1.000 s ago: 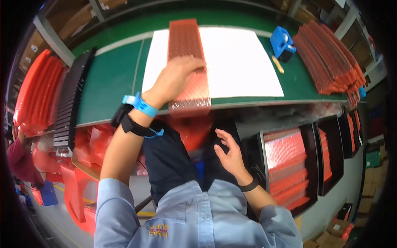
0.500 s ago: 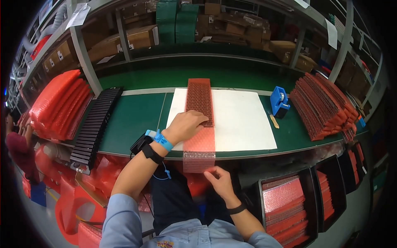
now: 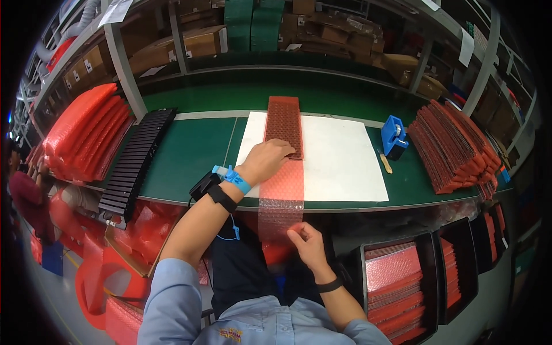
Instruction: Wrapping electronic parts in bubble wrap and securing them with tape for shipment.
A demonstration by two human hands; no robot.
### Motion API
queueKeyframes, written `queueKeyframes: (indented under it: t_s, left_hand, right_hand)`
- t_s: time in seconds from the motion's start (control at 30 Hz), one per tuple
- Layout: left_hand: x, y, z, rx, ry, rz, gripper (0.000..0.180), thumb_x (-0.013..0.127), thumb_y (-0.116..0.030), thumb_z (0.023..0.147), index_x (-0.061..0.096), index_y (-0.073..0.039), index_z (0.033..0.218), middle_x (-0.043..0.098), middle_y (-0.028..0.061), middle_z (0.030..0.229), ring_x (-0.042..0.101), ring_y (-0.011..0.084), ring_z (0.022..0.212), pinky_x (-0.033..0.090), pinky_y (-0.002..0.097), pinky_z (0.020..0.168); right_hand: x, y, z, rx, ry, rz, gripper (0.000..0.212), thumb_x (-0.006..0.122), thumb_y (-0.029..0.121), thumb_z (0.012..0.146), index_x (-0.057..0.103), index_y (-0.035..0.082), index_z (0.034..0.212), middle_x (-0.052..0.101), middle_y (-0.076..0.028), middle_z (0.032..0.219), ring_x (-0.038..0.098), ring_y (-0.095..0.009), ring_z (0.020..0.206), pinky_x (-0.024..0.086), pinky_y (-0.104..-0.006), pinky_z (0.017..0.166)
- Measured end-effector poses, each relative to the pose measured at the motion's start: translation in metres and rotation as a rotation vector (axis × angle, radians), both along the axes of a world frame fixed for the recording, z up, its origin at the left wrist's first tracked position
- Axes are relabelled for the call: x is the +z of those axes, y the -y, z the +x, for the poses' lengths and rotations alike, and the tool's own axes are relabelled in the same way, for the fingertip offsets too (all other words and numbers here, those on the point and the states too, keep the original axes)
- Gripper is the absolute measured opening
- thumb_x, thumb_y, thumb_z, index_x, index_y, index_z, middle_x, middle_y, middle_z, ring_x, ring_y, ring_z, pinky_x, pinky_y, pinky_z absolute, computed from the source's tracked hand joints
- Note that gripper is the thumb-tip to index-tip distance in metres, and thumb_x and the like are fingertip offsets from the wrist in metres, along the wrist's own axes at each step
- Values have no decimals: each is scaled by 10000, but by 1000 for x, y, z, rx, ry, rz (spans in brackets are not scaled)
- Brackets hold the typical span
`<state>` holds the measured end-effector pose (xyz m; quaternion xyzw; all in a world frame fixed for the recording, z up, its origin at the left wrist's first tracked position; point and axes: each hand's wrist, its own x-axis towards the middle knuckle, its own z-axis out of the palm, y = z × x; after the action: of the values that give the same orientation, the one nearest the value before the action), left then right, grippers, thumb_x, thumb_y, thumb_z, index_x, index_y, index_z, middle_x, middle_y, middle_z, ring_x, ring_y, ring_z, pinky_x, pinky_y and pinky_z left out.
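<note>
A dark flat panel (image 3: 284,127) inside a red bubble-wrap sleeve lies lengthwise on a white sheet (image 3: 340,158). My left hand (image 3: 267,161) rests on the near end of the panel, its fingers lying over it and pointing right. Toward me the clear pinkish bubble wrap (image 3: 280,210) runs from the panel and hangs over the table's front edge. At its lower right corner my right hand (image 3: 307,244) pinches it between thumb and fingers.
A blue tape dispenser (image 3: 394,138) and a small yellowish-handled tool (image 3: 386,163) stand right. Stacks of red-wrapped panels (image 3: 454,146) and red bubble wrap (image 3: 86,135) flank the table. A black slatted rack (image 3: 138,161) sits left; black bins (image 3: 432,282) hold wrapped pieces at lower right.
The view has shifted slightly, so the table sits higher in the picture. The panel is slightly farther from the table's front edge. My left hand stays on it; my right still pinches the wrap.
</note>
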<state>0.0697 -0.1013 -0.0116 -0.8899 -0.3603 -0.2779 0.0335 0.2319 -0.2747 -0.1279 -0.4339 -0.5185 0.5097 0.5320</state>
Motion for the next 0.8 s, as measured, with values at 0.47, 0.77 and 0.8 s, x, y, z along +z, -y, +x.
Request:
queueKeyframes:
  t_s: [0.47, 0.77, 0.8]
  left_hand:
    - [-101, 157, -30, 118, 1148, -648, 134, 577, -45, 929, 618, 19, 1040, 661, 62, 923, 619, 110, 850, 506, 251, 756]
    - [-134, 162, -37, 167, 1457, -978, 135, 551, -79, 959, 602, -10, 1062, 638, 35, 974, 608, 102, 867, 484, 230, 778]
    - [-135, 162, -37, 137, 1471, -1015, 131, 555, -81, 958, 602, -12, 1059, 638, 30, 967, 605, 97, 866, 480, 226, 783]
  right_hand:
    - [-51, -2, 7, 34, -15, -100, 104, 666, 75, 892, 633, -10, 941, 667, -12, 869, 592, -66, 813, 471, -219, 732]
    - [-78, 19, 1, 72, 68, -195, 93, 668, 46, 880, 644, -6, 953, 670, -21, 893, 604, -79, 825, 481, -227, 761]
    - [-80, 22, 0, 67, 72, -211, 103, 674, 62, 879, 647, -10, 947, 671, -23, 879, 602, -79, 818, 480, -230, 755]
